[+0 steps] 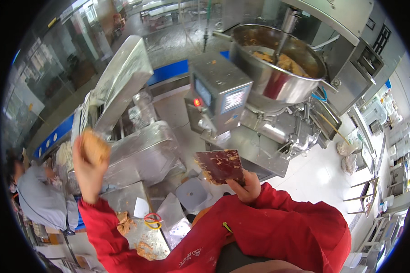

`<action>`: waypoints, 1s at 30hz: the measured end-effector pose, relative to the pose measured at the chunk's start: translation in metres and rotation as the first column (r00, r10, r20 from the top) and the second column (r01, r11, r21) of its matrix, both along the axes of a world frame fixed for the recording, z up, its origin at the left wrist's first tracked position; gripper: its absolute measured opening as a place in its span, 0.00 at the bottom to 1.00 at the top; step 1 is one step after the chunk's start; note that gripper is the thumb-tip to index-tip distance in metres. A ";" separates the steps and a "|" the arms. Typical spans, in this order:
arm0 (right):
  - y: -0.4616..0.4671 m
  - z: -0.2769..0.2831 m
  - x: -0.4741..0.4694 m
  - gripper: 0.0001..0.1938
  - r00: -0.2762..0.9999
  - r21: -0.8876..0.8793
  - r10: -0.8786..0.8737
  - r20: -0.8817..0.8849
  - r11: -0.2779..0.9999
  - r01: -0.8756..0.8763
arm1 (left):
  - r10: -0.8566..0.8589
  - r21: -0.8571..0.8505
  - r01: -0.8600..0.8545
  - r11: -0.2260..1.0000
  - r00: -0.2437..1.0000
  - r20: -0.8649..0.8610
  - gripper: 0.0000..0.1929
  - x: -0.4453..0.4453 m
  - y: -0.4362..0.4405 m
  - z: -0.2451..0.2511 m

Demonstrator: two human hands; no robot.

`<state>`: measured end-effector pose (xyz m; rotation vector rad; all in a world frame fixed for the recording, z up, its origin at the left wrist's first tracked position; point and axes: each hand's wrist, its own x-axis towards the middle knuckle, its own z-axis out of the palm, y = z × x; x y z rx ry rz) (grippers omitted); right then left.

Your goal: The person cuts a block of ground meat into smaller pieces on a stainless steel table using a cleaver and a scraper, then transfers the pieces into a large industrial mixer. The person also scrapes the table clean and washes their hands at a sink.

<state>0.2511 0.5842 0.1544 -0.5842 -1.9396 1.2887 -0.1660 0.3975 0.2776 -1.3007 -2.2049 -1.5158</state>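
My left hand (90, 170) is raised at the left, closed around a lump of orange-brown filling or dough (95, 147); it is a little blurred. A dark red flat scraper (220, 166), smeared with the same crumbly stuff, is held by its near corner in my right hand (247, 187). Below my left hand, a steel table (123, 196) bears more of the mixture (145, 250), a white card or sheet (141, 207) and scissors with red and yellow handles (152, 221). Behind my left hand stands a steel machine (136, 150) with a slanted chute.
A large steel mixing bowl (276, 82) holds more orange-brown mixture at the upper right. A control box (222, 82) with a lit red button stands mid-view. A grey stool (193, 192) is on the floor. A co-worker in grey (44, 198) is at the far left.
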 end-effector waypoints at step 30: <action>0.027 -0.047 0.026 0.10 0.969 -0.202 -0.074 -0.236 0.979 0.026 | 0.128 0.164 -0.147 0.976 0.984 0.123 0.15 0.136 0.025 -0.123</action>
